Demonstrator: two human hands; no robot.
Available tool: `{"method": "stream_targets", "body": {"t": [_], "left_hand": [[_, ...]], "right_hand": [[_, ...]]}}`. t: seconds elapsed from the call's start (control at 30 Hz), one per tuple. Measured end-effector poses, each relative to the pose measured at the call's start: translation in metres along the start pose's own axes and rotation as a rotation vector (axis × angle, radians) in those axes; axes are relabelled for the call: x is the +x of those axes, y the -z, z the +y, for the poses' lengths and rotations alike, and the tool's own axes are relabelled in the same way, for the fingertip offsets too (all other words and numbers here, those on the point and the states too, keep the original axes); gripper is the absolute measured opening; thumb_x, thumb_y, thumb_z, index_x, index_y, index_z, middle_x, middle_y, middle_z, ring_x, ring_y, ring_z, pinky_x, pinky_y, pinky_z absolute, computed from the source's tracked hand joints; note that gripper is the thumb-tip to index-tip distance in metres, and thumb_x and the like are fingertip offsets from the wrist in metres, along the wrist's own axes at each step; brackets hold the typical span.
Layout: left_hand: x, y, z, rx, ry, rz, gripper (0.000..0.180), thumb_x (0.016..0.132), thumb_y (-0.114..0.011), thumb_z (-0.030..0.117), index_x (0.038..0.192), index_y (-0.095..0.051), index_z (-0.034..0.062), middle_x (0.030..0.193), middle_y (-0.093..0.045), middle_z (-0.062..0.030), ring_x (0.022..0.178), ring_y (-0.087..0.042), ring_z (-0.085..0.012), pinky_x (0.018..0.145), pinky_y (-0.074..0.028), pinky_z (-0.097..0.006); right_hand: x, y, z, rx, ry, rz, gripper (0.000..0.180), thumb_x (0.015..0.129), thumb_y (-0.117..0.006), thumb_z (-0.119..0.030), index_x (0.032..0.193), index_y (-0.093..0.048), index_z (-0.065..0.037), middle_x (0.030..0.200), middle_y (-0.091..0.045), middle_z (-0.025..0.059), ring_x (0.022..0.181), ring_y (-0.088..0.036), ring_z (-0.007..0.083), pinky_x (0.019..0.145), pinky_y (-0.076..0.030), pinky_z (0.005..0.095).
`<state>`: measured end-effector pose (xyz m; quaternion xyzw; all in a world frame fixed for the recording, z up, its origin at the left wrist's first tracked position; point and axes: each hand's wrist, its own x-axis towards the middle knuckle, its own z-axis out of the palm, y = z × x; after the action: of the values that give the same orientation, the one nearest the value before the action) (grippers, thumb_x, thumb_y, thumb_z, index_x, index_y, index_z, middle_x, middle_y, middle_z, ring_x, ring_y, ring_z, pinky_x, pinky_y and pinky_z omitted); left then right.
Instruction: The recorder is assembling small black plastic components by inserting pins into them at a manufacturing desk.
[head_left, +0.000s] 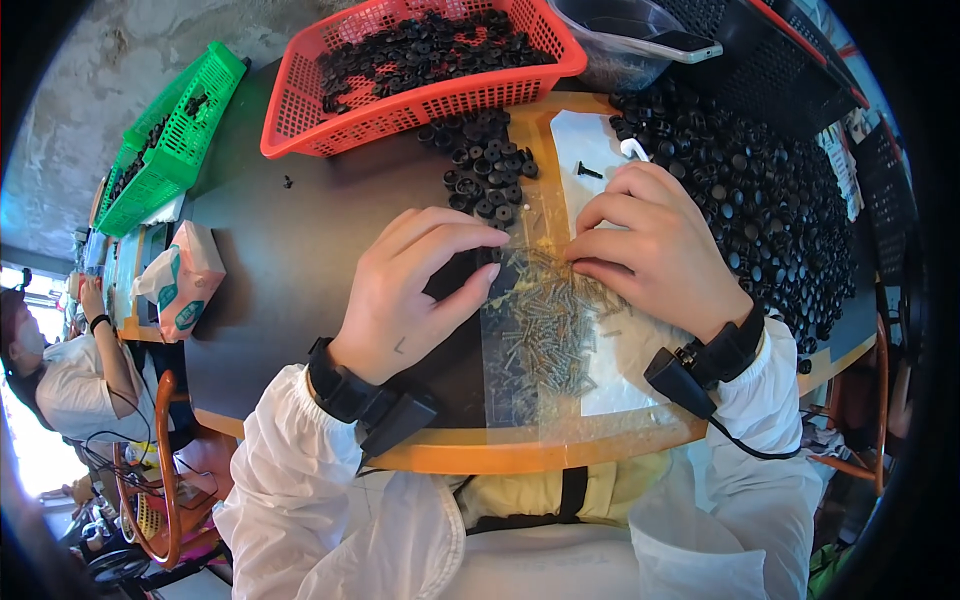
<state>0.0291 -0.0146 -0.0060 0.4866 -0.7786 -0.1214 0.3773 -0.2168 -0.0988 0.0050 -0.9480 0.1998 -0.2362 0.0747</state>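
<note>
Teal-and-white tissue pack [185, 278] left of left hand [415, 290]

**Packages, labels, screens on the table**

Tissue pack [186, 278] at the table's left edge: soft rectangular block, pale pink with teal markings, white sheet poking out. Phone [683, 45] at the far edge, resting on a clear tub's rim, dark screen, light casing. Printed papers [838, 160] near the right edge, white, text unreadable.

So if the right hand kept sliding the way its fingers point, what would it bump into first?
The right hand points left across the table, fingertips on the pile of small screws. Going straight on, it would probably meet the left hand first, whose fingers hold a small black part just opposite. Depth is hard to judge.
</note>
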Motion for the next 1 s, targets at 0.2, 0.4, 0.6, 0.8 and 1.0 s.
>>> {"method": "stream_targets", "body": {"t": [0.2,0.4,0.6,0.8,1.0], "left_hand": [[0.001,0.001,0.004,-0.059,0.064,-0.002,0.028,0.075,-0.075,0.001,0.101,-0.067,0.0072,0.098,-0.067,-0.0056,0.085,-0.062,-0.0218,0.069,-0.052,-0.031],[-0.001,-0.001,0.002,-0.086,0.034,-0.007,0.029,0.076,-0.074,0.001,0.104,-0.068,0.0053,0.098,-0.066,-0.0066,0.081,-0.060,-0.0191,0.069,-0.050,-0.029],[0.000,0.000,0.006,-0.123,0.054,-0.038,0.028,0.078,-0.073,0.002,0.106,-0.068,0.0040,0.097,-0.064,-0.0066,0.076,-0.056,-0.0157,0.070,-0.047,-0.027],[-0.003,-0.002,0.004,-0.175,0.065,-0.072,0.028,0.078,-0.073,0.002,0.106,-0.069,0.0048,0.095,-0.063,-0.0054,0.075,-0.055,-0.0143,0.069,-0.046,-0.026],[-0.001,-0.002,0.008,-0.188,0.044,-0.121,0.027,0.078,-0.074,0.004,0.104,-0.068,0.0066,0.093,-0.063,-0.0062,0.076,-0.060,-0.0180,0.067,-0.051,-0.028]], "right_hand": [[0.002,-0.004,-0.002,0.069,-0.007,0.072,0.015,0.068,-0.076,-0.012,0.080,-0.068,-0.011,0.083,-0.063,-0.0010,0.088,-0.056,0.0224,0.085,-0.045,0.0367],[0.000,-0.010,-0.005,0.095,-0.029,0.081,0.011,0.073,-0.073,-0.015,0.083,-0.069,-0.013,0.079,-0.063,0.0005,0.081,-0.057,0.0218,0.077,-0.046,0.0353],[-0.003,-0.017,-0.005,0.200,-0.069,0.122,0.012,0.075,-0.074,-0.017,0.086,-0.072,-0.013,0.076,-0.066,0.0016,0.074,-0.061,0.0224,0.073,-0.048,0.0359],[0.000,-0.013,-0.019,0.494,-0.281,0.039,0.010,0.082,-0.069,-0.012,0.092,-0.068,-0.010,0.078,-0.069,0.0043,0.066,-0.066,0.0185,0.067,-0.050,0.0296],[-0.002,-0.016,-0.023,0.902,-0.474,-0.027,0.014,0.082,-0.067,0.000,0.095,-0.065,-0.004,0.088,-0.069,0.0059,0.085,-0.069,0.0140,0.077,-0.051,0.0238]]}}
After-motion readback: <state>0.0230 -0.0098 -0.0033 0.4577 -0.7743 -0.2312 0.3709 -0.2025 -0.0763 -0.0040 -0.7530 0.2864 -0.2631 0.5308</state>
